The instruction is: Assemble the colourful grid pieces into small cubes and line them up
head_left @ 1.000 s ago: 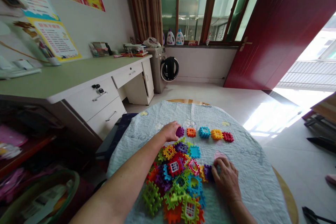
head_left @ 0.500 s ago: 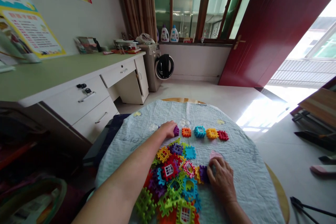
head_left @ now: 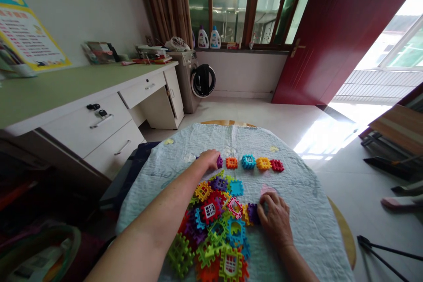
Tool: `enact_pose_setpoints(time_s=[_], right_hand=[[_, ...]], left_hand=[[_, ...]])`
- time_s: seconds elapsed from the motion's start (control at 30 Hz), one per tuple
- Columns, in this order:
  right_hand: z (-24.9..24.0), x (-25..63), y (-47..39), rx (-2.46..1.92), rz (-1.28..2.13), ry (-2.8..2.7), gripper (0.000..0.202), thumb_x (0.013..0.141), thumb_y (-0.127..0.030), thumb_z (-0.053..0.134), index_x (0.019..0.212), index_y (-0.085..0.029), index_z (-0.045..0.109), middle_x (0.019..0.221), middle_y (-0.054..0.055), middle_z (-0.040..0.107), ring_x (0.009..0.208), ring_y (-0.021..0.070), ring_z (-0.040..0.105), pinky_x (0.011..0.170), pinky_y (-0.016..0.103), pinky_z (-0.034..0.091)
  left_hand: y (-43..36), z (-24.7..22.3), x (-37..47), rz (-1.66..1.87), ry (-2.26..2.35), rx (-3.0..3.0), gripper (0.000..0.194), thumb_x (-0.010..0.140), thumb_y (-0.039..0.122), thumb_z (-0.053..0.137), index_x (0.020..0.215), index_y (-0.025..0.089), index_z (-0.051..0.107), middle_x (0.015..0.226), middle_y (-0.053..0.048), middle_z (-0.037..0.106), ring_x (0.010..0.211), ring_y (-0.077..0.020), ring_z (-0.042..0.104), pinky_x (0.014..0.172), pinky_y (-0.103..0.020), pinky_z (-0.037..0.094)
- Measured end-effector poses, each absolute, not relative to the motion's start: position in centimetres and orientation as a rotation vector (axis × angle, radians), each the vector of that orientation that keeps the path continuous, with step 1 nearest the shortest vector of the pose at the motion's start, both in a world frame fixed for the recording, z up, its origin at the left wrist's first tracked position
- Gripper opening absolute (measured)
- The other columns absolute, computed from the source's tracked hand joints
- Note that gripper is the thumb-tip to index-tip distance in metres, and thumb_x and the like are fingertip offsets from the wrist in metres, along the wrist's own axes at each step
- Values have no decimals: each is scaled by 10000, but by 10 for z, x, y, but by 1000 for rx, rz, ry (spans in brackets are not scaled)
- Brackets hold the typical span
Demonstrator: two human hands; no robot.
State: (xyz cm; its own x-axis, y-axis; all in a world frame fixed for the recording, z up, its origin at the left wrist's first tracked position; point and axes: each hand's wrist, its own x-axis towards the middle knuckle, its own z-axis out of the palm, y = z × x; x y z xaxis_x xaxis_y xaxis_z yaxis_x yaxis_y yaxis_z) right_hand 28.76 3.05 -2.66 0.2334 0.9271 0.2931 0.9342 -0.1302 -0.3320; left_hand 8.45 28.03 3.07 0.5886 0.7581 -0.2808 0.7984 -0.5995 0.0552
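Observation:
My left hand (head_left: 209,160) reaches across to the far row, its fingers closed around a purple plastic building block (head_left: 219,161). The fingers hide part of that block. To its right in the row are an orange block (head_left: 231,163), a blue block (head_left: 248,161), a yellow block (head_left: 263,163) and a red block (head_left: 277,165). My right hand (head_left: 275,217) rests on the cloth with bent fingers apart, its thumb side against a dark purple block (head_left: 253,213) at the pile's right edge. The pile of interlocking blocks (head_left: 218,229) lies between my forearms.
A light blue cloth (head_left: 307,224) covers the round table. To the left stands a desk with white drawers (head_left: 109,132). Beyond are a washing machine (head_left: 188,81) with its door ajar and a red door (head_left: 307,39). A black tripod leg (head_left: 390,249) is at lower right.
The whole view has shifted slightly, with things appearing a little higher and further left. Both hands stay at about the same places beside the blocks.

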Motion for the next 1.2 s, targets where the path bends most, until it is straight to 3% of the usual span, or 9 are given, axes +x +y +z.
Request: enact_pose_setpoints(time_s=[0.63,0.97,1.07,1.2], right_hand=[[-25,286,31,-2077,4,-1677,84,830,-288,516,818,-246,587,958,39,612,936,230,536,886,387,359],[-22,285,30,-2079,22,-1661,96,838,-292,510,822,-239,588,963,34,608,943,223,528,899,387,345],[-23,286,30,-2077,32,-1661,101,843,-295,506,821,-235,584,963,35,606,945,223,519,898,386,338],[-23,286,30,-2079,47,-1655,108,848,-292,502,829,-235,591,970,31,602,961,220,516,900,380,329]], left_hand=[[277,27,89,-318,1289,2634,425,617,311,706,1026,249,610,1107,-51,657,1008,-238,636,847,-289,505],[272,27,92,-324,1379,2620,431,646,329,694,1063,258,608,1125,-70,642,1047,-264,618,895,-351,486],[268,31,91,-295,1393,2633,556,648,323,698,1182,262,559,1216,-89,607,1159,-292,557,990,-422,430],[262,40,82,-204,1396,2661,831,633,332,718,1388,263,377,1431,-105,450,1339,-315,383,1097,-485,315]])
